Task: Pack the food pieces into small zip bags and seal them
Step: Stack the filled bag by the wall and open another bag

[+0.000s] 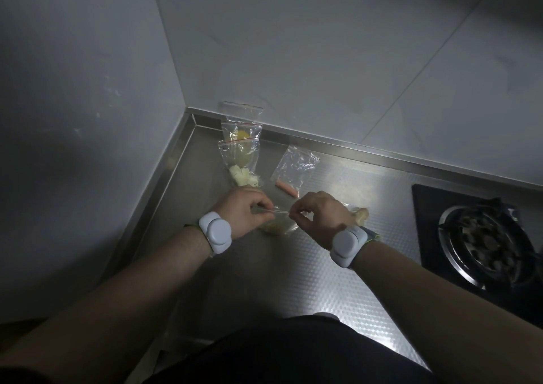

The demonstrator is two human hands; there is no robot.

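- Two hands meet over the steel counter (308, 281): the left hand (242, 212) and the right hand (318, 217) each pinch one end of the top strip of a small clear zip bag (277, 225), fingers and thumb curled tight on the plastic.
- That bag hangs between the hands, its lower part holding pale food pieces and resting on or just above the counter (which of the two cannot be told).
- Another pale food lump (360, 215) lies just behind the right wrist.
- Toward the back corner, filled bags (239, 148) with red zip strips lean one on another against the wall, with loose white chunks (244, 176) at their foot.
- Just right of them lies a flat clear bag (293, 165), a pink sausage piece (286, 190) at its near end.
- The counter's raised rim runs along the left wall and the back wall, closing the corner.
- A gas burner (484, 245) sits at the right, well apart from the hands.
- Open embossed steel stretches from the hands toward the viewer and right toward the burner.
- Grey wrist bands (216, 232) sit on both forearms.
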